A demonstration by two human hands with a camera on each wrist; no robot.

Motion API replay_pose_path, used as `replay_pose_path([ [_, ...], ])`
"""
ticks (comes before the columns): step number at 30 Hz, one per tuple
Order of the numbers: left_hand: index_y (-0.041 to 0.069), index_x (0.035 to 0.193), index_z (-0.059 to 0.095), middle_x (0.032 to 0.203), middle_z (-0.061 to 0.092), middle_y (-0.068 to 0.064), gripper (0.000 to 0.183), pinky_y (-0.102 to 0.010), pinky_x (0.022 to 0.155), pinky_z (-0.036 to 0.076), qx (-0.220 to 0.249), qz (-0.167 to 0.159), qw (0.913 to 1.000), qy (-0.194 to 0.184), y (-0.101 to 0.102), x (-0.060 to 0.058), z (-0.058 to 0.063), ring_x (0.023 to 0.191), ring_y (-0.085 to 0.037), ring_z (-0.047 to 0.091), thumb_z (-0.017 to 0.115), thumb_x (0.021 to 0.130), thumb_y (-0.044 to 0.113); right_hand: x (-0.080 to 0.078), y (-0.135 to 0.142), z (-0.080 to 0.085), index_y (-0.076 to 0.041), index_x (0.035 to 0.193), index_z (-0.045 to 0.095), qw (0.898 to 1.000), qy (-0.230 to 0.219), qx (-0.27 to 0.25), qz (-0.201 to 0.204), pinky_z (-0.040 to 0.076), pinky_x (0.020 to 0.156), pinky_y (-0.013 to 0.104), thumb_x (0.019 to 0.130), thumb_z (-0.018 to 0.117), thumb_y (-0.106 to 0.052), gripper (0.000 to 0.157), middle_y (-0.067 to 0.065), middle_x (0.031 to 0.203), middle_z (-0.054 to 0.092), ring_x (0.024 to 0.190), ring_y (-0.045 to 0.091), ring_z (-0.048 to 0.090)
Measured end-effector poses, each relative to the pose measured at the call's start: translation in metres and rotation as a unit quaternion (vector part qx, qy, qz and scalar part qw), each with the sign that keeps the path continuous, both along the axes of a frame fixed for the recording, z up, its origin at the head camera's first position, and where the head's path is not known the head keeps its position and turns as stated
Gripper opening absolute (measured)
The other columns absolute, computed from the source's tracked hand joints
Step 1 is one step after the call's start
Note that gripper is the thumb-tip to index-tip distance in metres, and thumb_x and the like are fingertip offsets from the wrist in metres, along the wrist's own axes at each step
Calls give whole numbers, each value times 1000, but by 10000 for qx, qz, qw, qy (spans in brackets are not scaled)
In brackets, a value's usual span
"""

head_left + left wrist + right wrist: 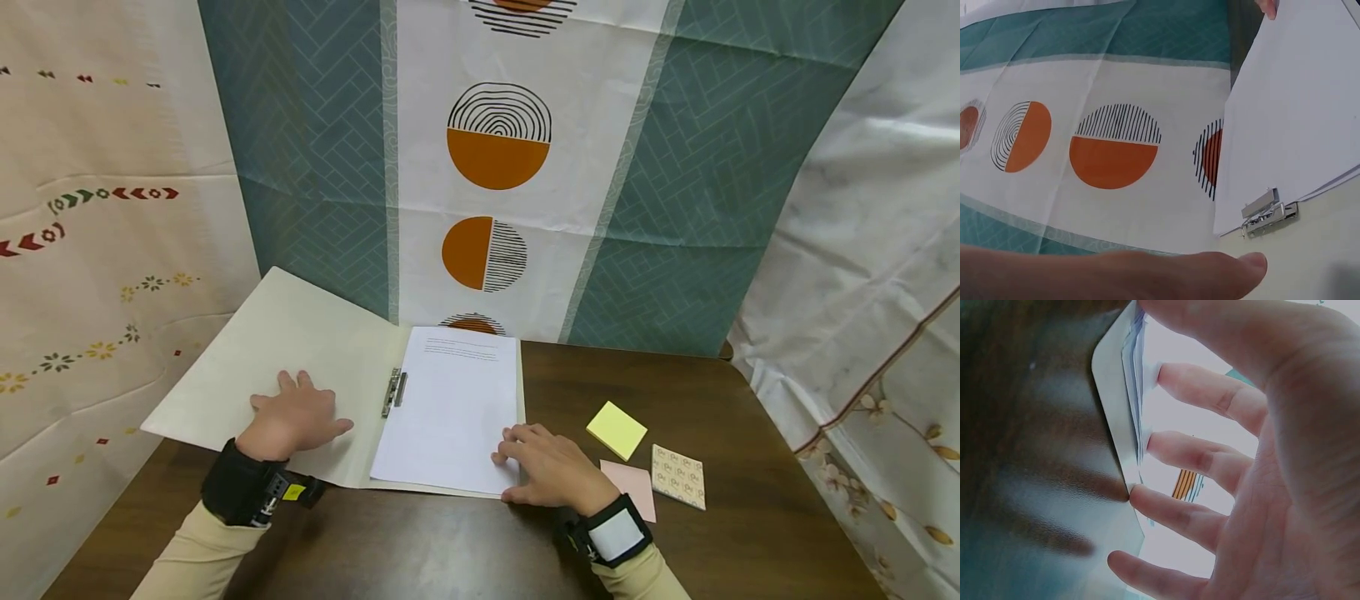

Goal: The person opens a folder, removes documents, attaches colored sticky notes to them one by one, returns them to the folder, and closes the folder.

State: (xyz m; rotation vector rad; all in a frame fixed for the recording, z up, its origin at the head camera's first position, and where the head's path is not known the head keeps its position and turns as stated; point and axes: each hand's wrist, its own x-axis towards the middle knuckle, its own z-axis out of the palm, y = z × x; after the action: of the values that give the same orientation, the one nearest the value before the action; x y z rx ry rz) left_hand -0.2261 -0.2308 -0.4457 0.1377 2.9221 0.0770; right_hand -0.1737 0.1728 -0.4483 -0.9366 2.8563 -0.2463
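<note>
An off-white file folder (pixel 330 333) lies opened out on the brown table. A stack of white paper (pixel 457 408), with a few printed lines at the top, sits on its right half beside a metal clip (pixel 1269 212). My left hand (pixel 292 417) rests spread on the folder's left cover, thumb toward the clip. My right hand (pixel 551 467) is at the stack's lower right edge, fingers loosely bent. In the right wrist view, some fingertips (pixel 1160 442) touch the paper and folder edge, with several sheets slightly fanned; the thumb tip is partly out of view.
Right of my right hand lie a yellow sticky-note pad (pixel 617 430), a pink note pad (pixel 630 487) and a patterned square pad (pixel 678 477). A patterned curtain (pixel 322 167) hangs behind the brown table (pixel 420 542). Pale cloths hang at both sides.
</note>
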Motion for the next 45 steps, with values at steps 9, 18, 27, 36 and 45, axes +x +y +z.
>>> replay_pose_path([
  [9,-9,121,73,113,60,-35,59,-59,84,58,423,-71,9984,-363,2,6,11,104,-46,53,76,102,47,0,0,0,-21,129,81,10000,4,0,-5,65,101,60,86,98,-38,49,12,154,71,141,35,65],
  [18,-11,122,67,96,64,-21,58,-44,75,52,604,-145,9961,-631,-10,-11,-13,88,-36,59,75,105,44,-1,-1,-1,-20,129,81,9999,-59,-9,-85,64,102,61,87,98,-37,48,13,155,70,141,36,65],
  [27,-11,141,54,113,65,-29,99,-49,77,57,685,55,9950,-729,-21,-27,-51,93,-38,61,91,86,62,-2,-1,0,-20,127,81,10000,-54,-31,-62,65,98,57,86,99,-36,48,13,154,71,139,34,65],
  [36,-2,157,49,124,62,-38,111,-59,81,60,548,12,9970,-546,-10,-21,-52,100,-46,60,90,80,67,-1,0,-1,-19,127,81,9999,-116,-48,-93,64,99,59,86,99,-35,48,14,154,70,141,35,64],
  [45,-4,162,49,148,55,-51,137,-80,97,57,549,134,9971,-509,-7,-23,-63,126,-73,54,55,80,105,-1,1,0,-20,126,81,9999,-77,-55,-44,64,97,57,86,99,-36,47,13,153,71,139,34,65],
])
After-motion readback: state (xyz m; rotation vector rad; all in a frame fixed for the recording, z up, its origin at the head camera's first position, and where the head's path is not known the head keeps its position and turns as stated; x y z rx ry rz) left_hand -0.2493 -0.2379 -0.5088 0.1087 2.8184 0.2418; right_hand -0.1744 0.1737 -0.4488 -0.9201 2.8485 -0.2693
